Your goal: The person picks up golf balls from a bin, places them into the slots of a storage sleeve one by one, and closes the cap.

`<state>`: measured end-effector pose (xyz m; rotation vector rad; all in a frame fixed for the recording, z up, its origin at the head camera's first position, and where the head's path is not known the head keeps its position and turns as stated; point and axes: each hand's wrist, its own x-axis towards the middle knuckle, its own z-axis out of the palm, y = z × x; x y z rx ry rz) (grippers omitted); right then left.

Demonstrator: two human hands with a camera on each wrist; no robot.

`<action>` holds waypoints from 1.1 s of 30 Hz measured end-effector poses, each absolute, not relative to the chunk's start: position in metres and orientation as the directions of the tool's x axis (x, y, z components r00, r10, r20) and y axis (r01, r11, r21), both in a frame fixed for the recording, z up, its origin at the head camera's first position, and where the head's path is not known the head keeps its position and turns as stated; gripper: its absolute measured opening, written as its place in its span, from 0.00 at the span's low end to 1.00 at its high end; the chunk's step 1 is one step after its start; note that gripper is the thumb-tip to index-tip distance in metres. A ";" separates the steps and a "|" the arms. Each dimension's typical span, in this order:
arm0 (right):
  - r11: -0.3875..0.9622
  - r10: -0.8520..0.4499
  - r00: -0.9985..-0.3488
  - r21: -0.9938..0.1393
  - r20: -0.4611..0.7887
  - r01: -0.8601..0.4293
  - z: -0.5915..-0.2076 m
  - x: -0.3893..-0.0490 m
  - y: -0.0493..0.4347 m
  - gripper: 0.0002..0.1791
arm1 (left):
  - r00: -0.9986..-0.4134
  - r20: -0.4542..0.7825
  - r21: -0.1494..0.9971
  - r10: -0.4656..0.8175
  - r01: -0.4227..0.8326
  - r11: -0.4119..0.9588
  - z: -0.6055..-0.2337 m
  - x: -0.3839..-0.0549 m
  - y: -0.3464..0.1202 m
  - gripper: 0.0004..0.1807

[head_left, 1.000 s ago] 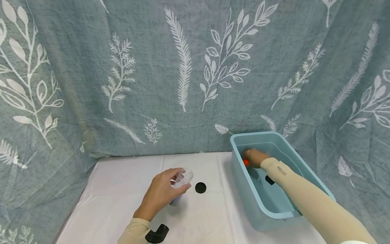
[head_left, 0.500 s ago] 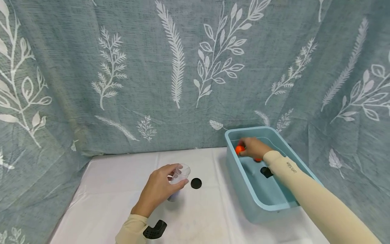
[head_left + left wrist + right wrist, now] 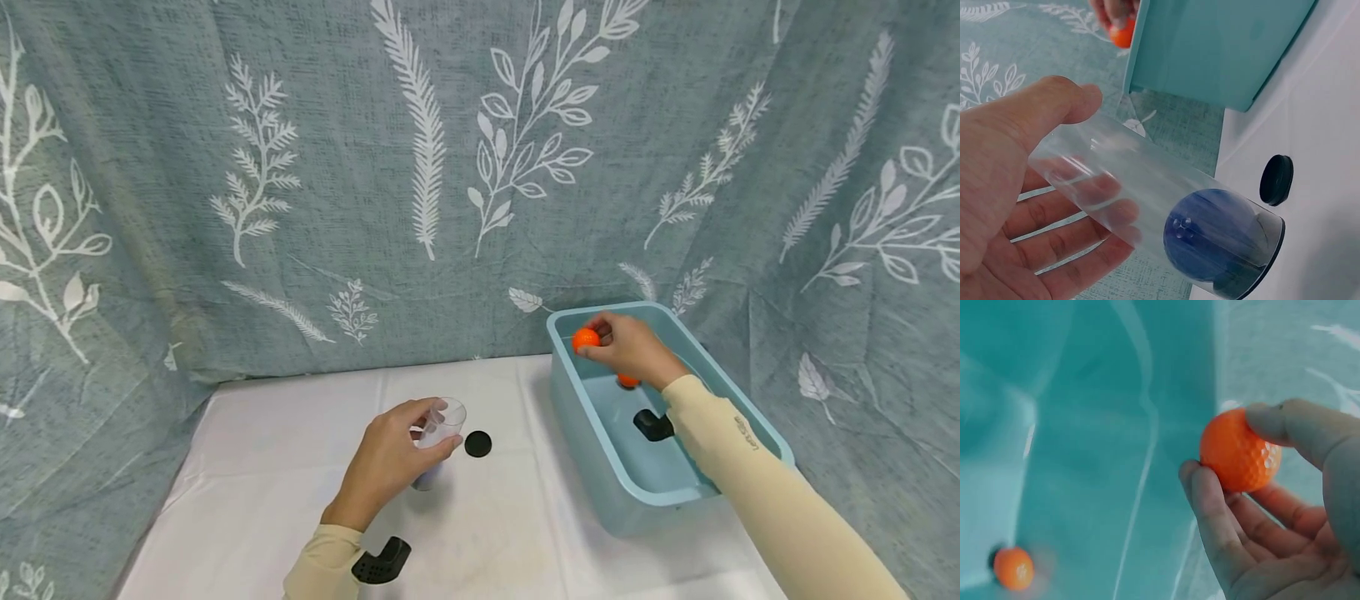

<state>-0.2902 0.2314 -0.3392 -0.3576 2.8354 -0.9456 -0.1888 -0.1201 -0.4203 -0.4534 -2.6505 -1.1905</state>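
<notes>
My left hand [image 3: 397, 450] holds a clear plastic tube [image 3: 1141, 162] near its open top, just above or on the white table. A dark blue golf ball [image 3: 1210, 234] lies at the tube's black-edged bottom. Between thumb and fingertips my right hand [image 3: 637, 346] pinches an orange golf ball [image 3: 1238, 450], at rim height over the near-left part of the blue bin [image 3: 600, 417]. A second orange golf ball [image 3: 1014, 569] rests on the bin's floor. Beside the tube, a round black cap [image 3: 477, 443] lies on the table.
The blue bin's high walls stand at the right of the white table [image 3: 300, 433]. A grey-green leaf-print curtain [image 3: 322, 183] hangs behind and around the table. Black wrist cameras are strapped to both forearms, one of them the black device [image 3: 381, 561] at the left wrist.
My right hand has risen from the bin's floor with the orange golf ball, uncovering the second one. My left hand still holds the tube. The head view has shifted slightly.
</notes>
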 end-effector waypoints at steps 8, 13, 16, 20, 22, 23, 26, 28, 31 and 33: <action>0.671 -0.169 -0.985 -0.730 0.019 -0.129 -0.325 -0.266 0.219 0.28 | -0.940 0.289 0.701 0.182 0.337 0.629 -0.423 -0.187 -0.118 0.26; 0.536 -0.163 -0.986 -0.835 0.043 -0.126 -0.321 -0.247 0.202 0.28 | -0.934 0.303 0.697 0.189 0.352 0.625 -0.420 -0.186 -0.117 0.26; 0.434 -0.195 -0.977 -0.885 0.090 -0.168 -0.321 -0.237 0.190 0.28 | -0.930 0.315 0.694 0.191 0.363 0.622 -0.417 -0.186 -0.116 0.27; 0.287 -0.237 -0.962 -0.936 0.136 -0.203 -0.326 -0.226 0.173 0.29 | -0.928 0.317 0.689 0.196 0.367 0.625 -0.414 -0.187 -0.114 0.27; 0.224 -0.258 -0.953 -0.950 0.156 -0.216 -0.330 -0.222 0.163 0.29 | -0.928 0.315 0.688 0.199 0.368 0.626 -0.413 -0.186 -0.114 0.27; 0.200 -0.265 -0.950 -0.954 0.165 -0.221 -0.332 -0.220 0.158 0.29 | -0.928 0.313 0.688 0.201 0.368 0.625 -0.412 -0.186 -0.113 0.27; 0.140 -0.277 -0.940 -0.960 0.199 -0.244 -0.341 -0.215 0.143 0.27 | -0.929 0.311 0.695 0.202 0.368 0.618 -0.411 -0.185 -0.112 0.27; 0.101 -0.270 -0.936 -0.959 0.228 -0.263 -0.349 -0.213 0.132 0.25 | -0.928 0.312 0.701 0.202 0.369 0.610 -0.411 -0.184 -0.111 0.27; 0.035 -0.244 -0.931 -0.957 0.271 -0.287 -0.361 -0.209 0.115 0.25 | -0.924 0.320 0.698 0.208 0.378 0.608 -0.410 -0.183 -0.109 0.26; -0.010 -0.229 -0.927 -0.953 0.297 -0.302 -0.369 -0.207 0.105 0.25 | -0.922 0.326 0.694 0.208 0.384 0.609 -0.409 -0.182 -0.109 0.26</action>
